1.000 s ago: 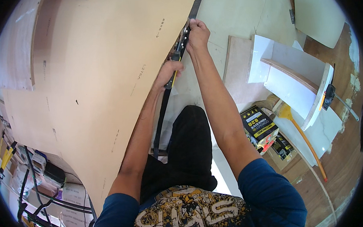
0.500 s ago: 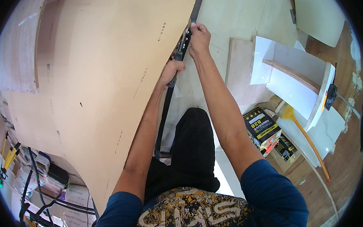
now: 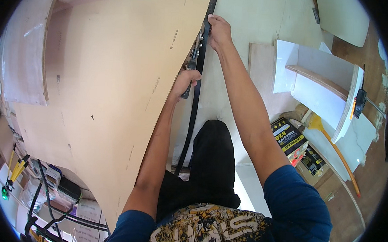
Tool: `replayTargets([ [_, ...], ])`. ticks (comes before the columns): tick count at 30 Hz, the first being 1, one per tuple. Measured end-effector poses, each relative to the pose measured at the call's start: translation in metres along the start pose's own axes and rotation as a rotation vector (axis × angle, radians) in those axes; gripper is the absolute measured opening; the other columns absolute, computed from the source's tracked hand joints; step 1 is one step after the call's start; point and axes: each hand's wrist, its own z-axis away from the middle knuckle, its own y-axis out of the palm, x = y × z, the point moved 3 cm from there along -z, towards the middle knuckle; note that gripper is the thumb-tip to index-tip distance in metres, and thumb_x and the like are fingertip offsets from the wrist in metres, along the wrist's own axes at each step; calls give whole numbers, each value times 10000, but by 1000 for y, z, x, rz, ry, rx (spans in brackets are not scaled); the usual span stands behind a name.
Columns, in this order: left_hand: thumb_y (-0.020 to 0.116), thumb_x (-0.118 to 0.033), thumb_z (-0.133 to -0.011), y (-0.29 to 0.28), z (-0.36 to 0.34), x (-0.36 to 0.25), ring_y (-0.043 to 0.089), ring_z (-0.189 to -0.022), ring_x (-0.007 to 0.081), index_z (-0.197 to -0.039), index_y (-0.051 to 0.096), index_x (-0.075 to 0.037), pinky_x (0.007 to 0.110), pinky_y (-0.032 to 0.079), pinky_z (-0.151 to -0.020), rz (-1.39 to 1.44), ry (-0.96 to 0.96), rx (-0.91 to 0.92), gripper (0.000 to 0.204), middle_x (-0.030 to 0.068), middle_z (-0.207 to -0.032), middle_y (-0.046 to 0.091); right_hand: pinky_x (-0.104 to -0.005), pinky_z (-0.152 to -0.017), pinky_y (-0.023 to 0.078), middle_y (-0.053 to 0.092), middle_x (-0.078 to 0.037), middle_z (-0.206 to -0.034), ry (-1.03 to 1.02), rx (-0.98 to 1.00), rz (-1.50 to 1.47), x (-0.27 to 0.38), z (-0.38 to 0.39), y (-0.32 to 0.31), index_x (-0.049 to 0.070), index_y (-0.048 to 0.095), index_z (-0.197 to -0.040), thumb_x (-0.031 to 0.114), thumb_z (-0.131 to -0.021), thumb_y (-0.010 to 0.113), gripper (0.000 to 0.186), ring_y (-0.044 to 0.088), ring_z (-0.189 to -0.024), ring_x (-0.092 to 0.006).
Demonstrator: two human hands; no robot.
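Note:
A large beige board (image 3: 118, 64) fills the left and middle of the view, its straight edge slanting beside my hands. Along that edge runs a long, flexible black strip (image 3: 194, 108); its lower part hangs in a curve toward my knee. My left hand (image 3: 187, 82) is wrapped round the black grip of a hand tool (image 3: 194, 55) with bright metal rivets, lying close along the board's edge. Its working end is partly hidden, so its exact kind is unclear. Farther up, my right hand (image 3: 219, 31) pinches the black strip between thumb and fingers.
At right stand an open white shelf unit (image 3: 319, 75), a yellow-handled brush or broom (image 3: 335, 146) and a black-and-yellow box (image 3: 289, 137). A curved wooden panel (image 3: 24, 51) is at far left. Black metal bars (image 3: 44, 218) and clutter lie at lower left.
My right hand has slid a little farther up along the black strip. The strip's lower part has swung rightward, away from the board's edge. The whole view has shifted slightly.

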Motion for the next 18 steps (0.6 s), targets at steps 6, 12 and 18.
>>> replayTargets([
  [6,732,-52,-602,-10,-5,-22,576,-681,211,-1037,608,-4,325,476,-628,-329,104,-96,455,74,-802,586,-324,-690,482,666,-90,-944,-173,-76,-112,18,17,25,-87,653,-1075,69,-975,619,188,570,-771,-153],
  [12,733,24,-559,-16,-12,-4,656,-786,247,-1094,607,27,366,550,-665,-30,319,-86,549,110,-872,612,-324,-738,517,673,-108,-960,-168,-132,-42,22,23,26,-116,632,-1138,48,-976,605,232,609,-817,-173],
  [18,732,39,-563,-11,-15,0,678,-758,253,-1079,607,36,367,564,-656,-68,302,-107,531,108,-863,617,-326,-763,537,673,-141,-1011,-159,-78,-90,20,19,21,-127,614,-1159,48,-987,589,247,631,-858,-182],
])
